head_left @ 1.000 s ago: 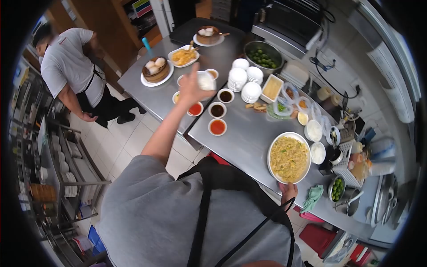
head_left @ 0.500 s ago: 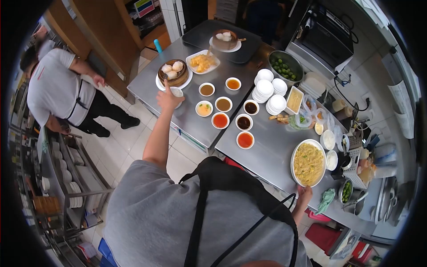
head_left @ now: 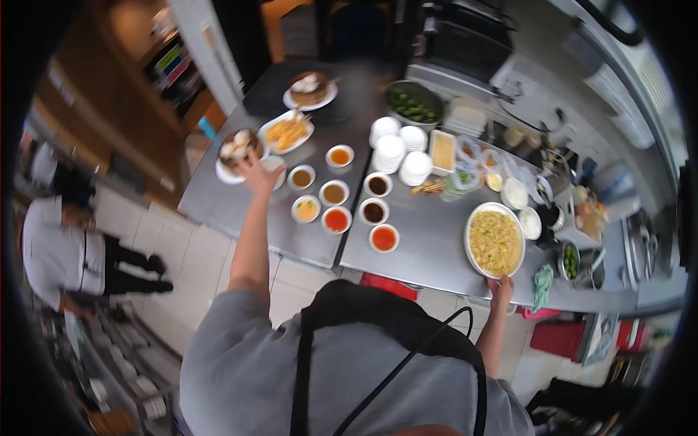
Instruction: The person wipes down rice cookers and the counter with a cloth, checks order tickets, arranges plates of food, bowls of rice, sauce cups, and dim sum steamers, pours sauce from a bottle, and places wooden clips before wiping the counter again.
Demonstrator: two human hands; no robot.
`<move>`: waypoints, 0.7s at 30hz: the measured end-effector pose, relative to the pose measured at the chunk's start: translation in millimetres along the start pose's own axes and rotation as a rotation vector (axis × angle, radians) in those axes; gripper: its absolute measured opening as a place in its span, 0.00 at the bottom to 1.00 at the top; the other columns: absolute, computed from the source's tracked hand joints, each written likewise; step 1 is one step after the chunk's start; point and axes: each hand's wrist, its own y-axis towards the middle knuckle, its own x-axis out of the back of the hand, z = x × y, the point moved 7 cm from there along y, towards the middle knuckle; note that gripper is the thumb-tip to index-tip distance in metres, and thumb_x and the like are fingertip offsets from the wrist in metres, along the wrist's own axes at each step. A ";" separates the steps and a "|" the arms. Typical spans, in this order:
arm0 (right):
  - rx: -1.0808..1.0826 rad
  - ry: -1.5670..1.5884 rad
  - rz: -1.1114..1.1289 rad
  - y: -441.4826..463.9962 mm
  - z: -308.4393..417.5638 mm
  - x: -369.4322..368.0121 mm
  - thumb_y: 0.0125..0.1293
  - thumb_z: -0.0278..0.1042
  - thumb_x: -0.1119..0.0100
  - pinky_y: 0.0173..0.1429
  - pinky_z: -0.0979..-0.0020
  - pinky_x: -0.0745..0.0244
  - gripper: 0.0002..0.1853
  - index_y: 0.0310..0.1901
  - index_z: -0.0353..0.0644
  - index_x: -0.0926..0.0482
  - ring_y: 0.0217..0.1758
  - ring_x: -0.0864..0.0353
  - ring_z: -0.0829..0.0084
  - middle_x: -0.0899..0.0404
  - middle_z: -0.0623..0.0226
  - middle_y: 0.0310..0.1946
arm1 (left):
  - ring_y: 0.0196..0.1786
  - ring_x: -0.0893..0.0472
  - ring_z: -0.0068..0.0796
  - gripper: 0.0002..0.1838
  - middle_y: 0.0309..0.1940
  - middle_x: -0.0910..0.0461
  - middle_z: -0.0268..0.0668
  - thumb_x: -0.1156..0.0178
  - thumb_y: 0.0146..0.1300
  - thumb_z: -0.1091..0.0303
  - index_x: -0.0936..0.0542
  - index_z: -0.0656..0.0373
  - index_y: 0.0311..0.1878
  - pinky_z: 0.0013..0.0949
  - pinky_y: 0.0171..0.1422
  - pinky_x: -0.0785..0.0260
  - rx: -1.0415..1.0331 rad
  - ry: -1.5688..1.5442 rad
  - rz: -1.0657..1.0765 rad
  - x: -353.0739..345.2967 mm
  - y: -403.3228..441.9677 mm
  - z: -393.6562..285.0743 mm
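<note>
My left hand point(head_left: 259, 176) reaches over the steel table with its thumb and fingers around a small white bowl point(head_left: 273, 164); motion blurs the grip. Just beyond its fingers, a bamboo steamer point(head_left: 238, 148) of white dumplings stands on a plate. A dish of yellow fried food point(head_left: 286, 134) lies to the right of the steamer. Several sauce bowls, one holding orange-red sauce point(head_left: 336, 219), stand to the right of my left hand. At the front edge, my right hand point(head_left: 501, 288) grips the near rim of a white bowl of fried rice point(head_left: 495, 241).
Stacked white bowls point(head_left: 390, 152) stand by a metal bowl of green fruit point(head_left: 414, 103). A green cloth point(head_left: 542, 287) hangs by the right edge. A second steamer point(head_left: 308, 89) is at the back. A co-worker point(head_left: 62, 247) is at the left near shelves.
My view has turned and tilted, shifting the whole scene. My left hand has drawn the small white bowl rightward, closer to the sauce bowls. My right hand stays at the fried rice bowl's rim.
</note>
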 end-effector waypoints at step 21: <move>0.950 -0.913 -0.315 33.4 113.4 122.1 0.53 0.27 0.46 0.47 0.62 0.36 0.08 0.36 0.39 0.25 0.42 0.31 0.57 0.29 0.57 0.37 | 0.51 0.28 0.37 0.16 0.46 0.25 0.39 0.45 0.49 0.76 0.25 0.60 0.45 0.31 0.54 0.37 -0.777 -1.215 0.117 185.5 -138.5 -512.3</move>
